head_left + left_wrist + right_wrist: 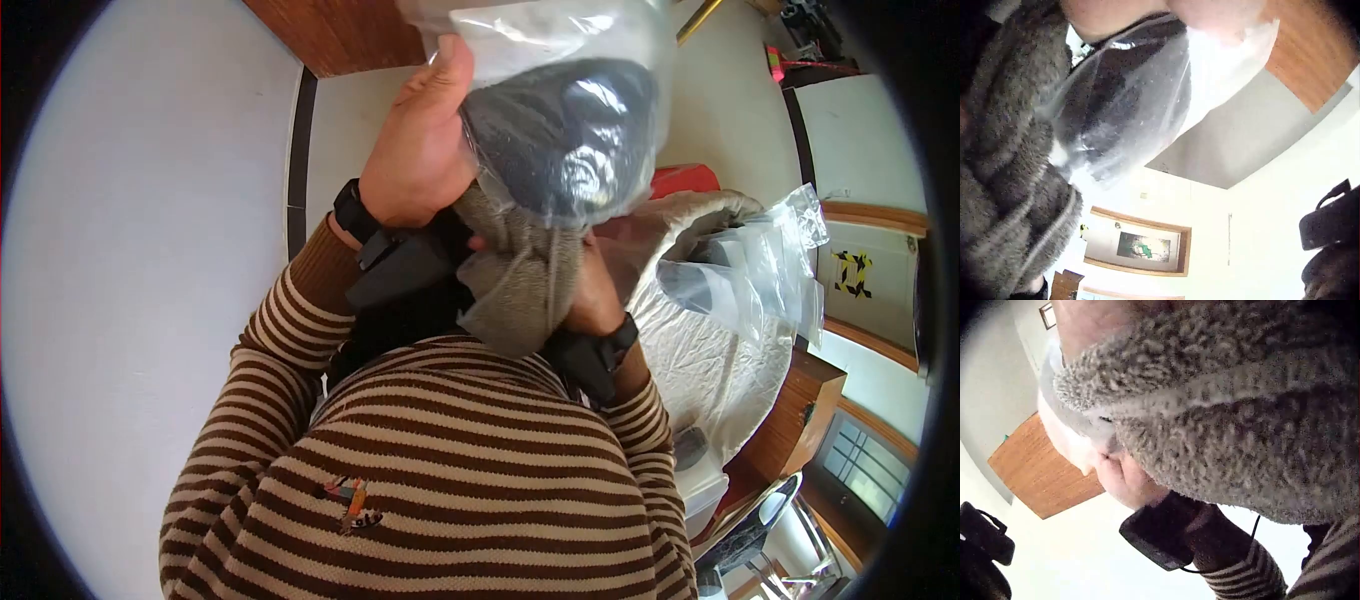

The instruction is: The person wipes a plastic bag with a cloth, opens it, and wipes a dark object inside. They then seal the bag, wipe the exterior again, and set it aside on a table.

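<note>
In the head view my left hand [420,150] grips the left edge of a clear plastic bag [560,130], thumb up on its near face. Inside the bag lies a smooth dark rounded item, its kind not shown. Just below it hangs a fuzzy grey-brown cloth [525,290], like a towel, bunched in folds. My right hand [597,292] holds this cloth from the right side, most of its fingers hidden behind the folds. The cloth [1229,406] fills much of the right wrist view, and the bag [1129,94] overlaps the cloth in the left wrist view.
To the right, a round surface under a pale wrinkled cover [720,370] bears several clear bags [750,275] with dark contents. A red object [685,180] shows behind the bag. Wooden furniture [345,35] stands at the top left, beside a white wall [150,250].
</note>
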The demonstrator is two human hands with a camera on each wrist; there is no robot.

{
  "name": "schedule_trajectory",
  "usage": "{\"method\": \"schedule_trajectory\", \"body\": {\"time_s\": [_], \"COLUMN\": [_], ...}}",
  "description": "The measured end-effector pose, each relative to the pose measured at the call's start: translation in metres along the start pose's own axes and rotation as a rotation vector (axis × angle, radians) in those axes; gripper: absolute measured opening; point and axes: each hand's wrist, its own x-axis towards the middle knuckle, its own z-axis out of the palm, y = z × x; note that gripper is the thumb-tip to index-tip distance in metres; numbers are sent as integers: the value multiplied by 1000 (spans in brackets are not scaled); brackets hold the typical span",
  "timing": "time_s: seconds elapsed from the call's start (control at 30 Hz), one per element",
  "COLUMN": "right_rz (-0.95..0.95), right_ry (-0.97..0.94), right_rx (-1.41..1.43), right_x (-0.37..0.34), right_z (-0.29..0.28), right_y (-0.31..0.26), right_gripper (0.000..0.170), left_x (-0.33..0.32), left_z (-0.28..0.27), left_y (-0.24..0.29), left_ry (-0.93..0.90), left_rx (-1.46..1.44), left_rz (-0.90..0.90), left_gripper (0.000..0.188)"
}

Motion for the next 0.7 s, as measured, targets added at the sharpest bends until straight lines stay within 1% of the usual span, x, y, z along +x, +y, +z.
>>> {"method": "schedule_trajectory", "body": {"time_s": [0.07, 0.1, 0.2, 0.23, 0.33, 0.5, 0.6, 0.63, 0.7], "right_rz": [-3, -7, -205, -206, -333, -306, -284, -288, -273], "right_ry": [48, 52, 169, 170, 343, 391, 412, 417, 437], "right_rx": [578, 580, 605, 604, 632, 534, 714, 715, 436], "right_x": [-5, -4, -1, 1, 12, 18, 14, 12, 10], "right_z": [-14, -18, -28, -29, -26, -34, -36, -40, -48], "right_y": [3, 2, 1, 2, 6, 3, -13, -9, 14], "right_gripper": [46, 46, 49, 49, 38, 46, 38, 38, 38], "left_x": [5, 7, 6, 7, 7, 4, 0, 1, -2], "left_z": [-6, -9, -19, -20, -23, -27, -30, -28, -33], "left_y": [-3, -2, 4, 3, 2, -2, -5, -9, -15], "left_ry": [93, 89, 160, 159, 163, 101, 122, 118, 116], "left_rx": [-49, -47, 10, 10, -65, -54, -90, -91, -87], "left_rz": [40, 36, 58, 58, 29, 35, 11, 7, -62], "left_gripper": [54, 54, 57, 57, 59, 61, 58, 58, 54]}}
